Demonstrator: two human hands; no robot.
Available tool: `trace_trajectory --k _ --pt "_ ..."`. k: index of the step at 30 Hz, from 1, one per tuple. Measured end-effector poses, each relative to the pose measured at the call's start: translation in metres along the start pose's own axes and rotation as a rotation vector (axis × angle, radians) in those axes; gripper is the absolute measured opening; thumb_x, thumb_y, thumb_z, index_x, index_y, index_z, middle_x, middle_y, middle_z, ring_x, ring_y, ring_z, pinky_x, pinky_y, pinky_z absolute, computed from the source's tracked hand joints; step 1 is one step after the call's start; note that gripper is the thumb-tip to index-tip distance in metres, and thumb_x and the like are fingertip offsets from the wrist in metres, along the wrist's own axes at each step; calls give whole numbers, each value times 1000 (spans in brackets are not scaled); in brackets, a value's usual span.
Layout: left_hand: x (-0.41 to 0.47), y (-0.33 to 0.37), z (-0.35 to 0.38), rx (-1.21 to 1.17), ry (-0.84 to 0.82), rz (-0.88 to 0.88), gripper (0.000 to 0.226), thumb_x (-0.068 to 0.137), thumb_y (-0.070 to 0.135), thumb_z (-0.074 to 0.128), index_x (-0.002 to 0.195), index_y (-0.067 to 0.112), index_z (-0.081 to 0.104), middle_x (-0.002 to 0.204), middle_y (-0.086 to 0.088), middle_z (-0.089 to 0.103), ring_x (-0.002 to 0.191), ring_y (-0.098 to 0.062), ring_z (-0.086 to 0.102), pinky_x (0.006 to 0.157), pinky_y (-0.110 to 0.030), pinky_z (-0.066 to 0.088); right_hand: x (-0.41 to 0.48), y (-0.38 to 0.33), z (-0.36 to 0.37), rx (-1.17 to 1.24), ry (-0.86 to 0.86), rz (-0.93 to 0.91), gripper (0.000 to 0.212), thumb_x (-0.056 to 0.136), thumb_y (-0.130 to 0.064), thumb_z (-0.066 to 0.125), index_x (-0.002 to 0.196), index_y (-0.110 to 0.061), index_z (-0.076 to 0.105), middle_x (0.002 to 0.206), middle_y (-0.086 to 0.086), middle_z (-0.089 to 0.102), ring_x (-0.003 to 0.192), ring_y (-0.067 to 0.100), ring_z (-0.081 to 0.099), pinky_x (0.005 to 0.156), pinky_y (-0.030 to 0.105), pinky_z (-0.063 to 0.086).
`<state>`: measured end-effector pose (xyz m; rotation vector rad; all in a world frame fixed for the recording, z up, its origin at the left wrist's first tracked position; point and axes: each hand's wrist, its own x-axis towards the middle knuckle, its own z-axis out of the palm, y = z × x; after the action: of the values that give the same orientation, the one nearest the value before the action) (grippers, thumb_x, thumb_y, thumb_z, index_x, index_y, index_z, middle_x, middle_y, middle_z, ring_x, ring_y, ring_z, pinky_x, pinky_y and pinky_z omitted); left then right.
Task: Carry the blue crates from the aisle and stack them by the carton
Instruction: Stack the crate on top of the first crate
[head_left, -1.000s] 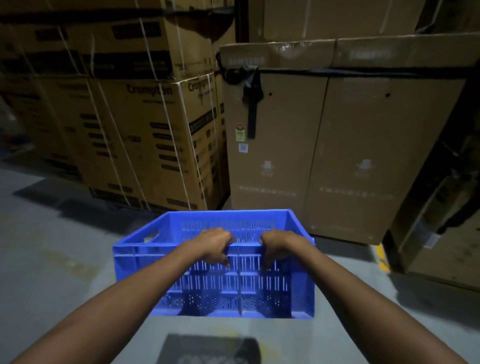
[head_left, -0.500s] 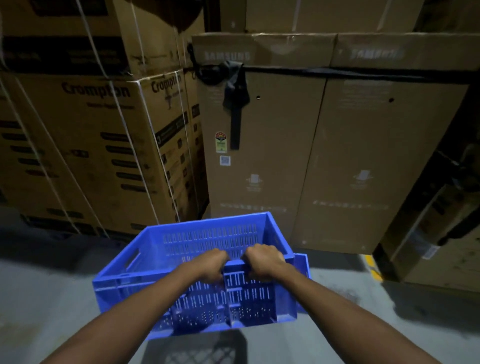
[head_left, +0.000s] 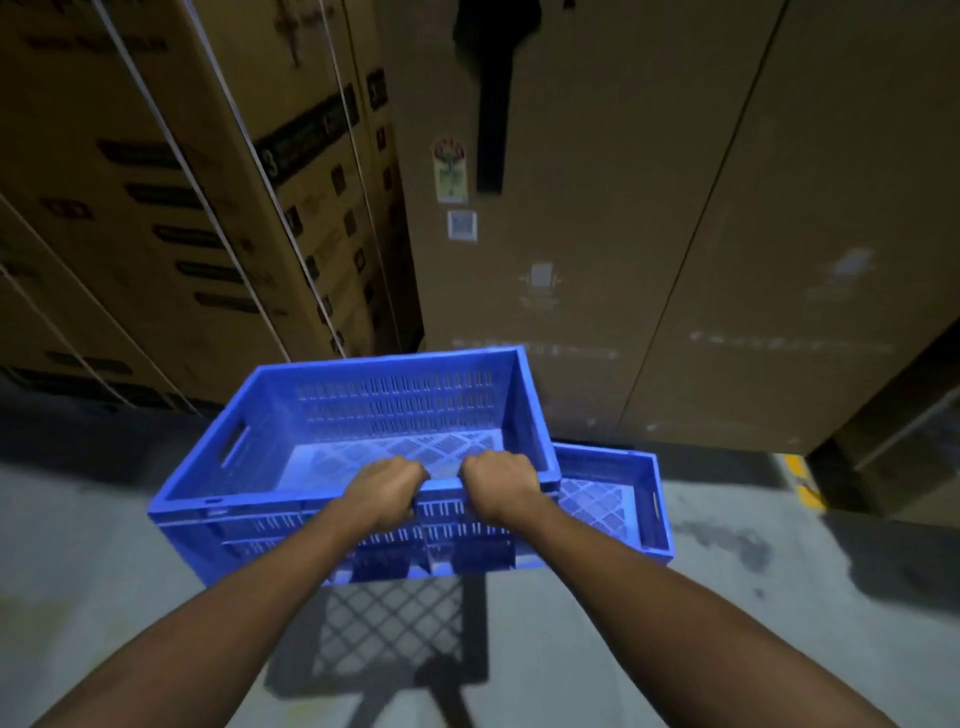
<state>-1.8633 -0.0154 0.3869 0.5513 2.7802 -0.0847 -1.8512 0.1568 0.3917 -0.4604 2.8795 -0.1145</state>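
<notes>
I hold an empty blue slotted crate (head_left: 332, 421) by its near long rim, above the floor. My left hand (head_left: 387, 488) and my right hand (head_left: 501, 486) grip that rim side by side, both closed on it. A second blue crate (head_left: 615, 499) rests on the floor under and to the right of the held one, mostly hidden by it. Right behind both stands the tall brown carton (head_left: 597, 218) with a sticker and a black strap.
Strapped printed cartons (head_left: 156, 208) are stacked at the left, close to the tall carton. More cartons (head_left: 898, 447) stand at the right by a yellow floor mark (head_left: 802, 480). Grey concrete floor (head_left: 78, 545) lies around me, with the crate's shadow below.
I have stepped closer to the tall carton, with the crate still in both hands. The view has tilted down. The second crate on the floor now shows more at the right.
</notes>
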Motion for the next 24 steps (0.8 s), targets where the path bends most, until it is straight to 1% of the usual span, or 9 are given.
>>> trace_trajectory --k 5,9,11,14,16,18,21,24 --pt "88 -19 126 82 33 -26 28 86 23 58 113 24 63 117 -10 64 111 -32 59 84 -38 45 75 31 140 23 116 -21 25 89 -21 58 113 -19 64 111 11 67 105 33 64 83 39 48" --pt "155 -26 212 151 102 -18 26 85 25 59 111 24 63 113 -10 64 107 -33 60 77 -36 42 126 61 239 42 196 -23 21 87 -22 59 107 -20 65 105 10 68 100 32 64 76 37 45" --pt "187 -27 245 180 128 -26 24 86 26 60 110 24 63 112 -10 63 106 -33 60 75 -36 41 148 78 278 36 243 -15 21 86 -23 61 106 -21 66 104 10 68 100 32 64 76 37 46" --pt "233 -21 292 208 170 -25 20 86 24 62 106 22 63 109 -10 63 103 -33 60 73 -37 41 176 105 329 31 289 -4 23 84 -28 67 107 -23 67 103 10 68 99 33 64 74 37 46" --pt "260 -16 324 226 181 -18 18 86 22 62 103 21 62 108 -9 63 101 -32 60 71 -35 39 191 122 365 27 309 5 23 85 -31 68 107 -24 67 103 9 67 98 33 64 73 36 44" --pt "283 -12 354 237 170 -5 16 85 21 62 101 22 62 108 -8 64 101 -31 61 70 -34 40 201 137 401 35 321 21 20 87 -29 67 105 -23 67 104 10 68 99 33 64 74 36 44" --pt "309 -11 389 205 174 2 25 80 26 66 105 23 63 111 -7 65 104 -31 62 78 -36 48 211 149 435 18 332 20 16 87 -23 63 103 -22 67 104 11 68 99 33 64 73 36 43" --pt "324 -9 403 122 187 14 29 80 29 67 107 23 63 116 -8 64 110 -31 60 82 -36 46 217 162 437 -30 356 -2 17 85 -20 61 101 -22 66 102 9 68 99 33 64 72 36 42"
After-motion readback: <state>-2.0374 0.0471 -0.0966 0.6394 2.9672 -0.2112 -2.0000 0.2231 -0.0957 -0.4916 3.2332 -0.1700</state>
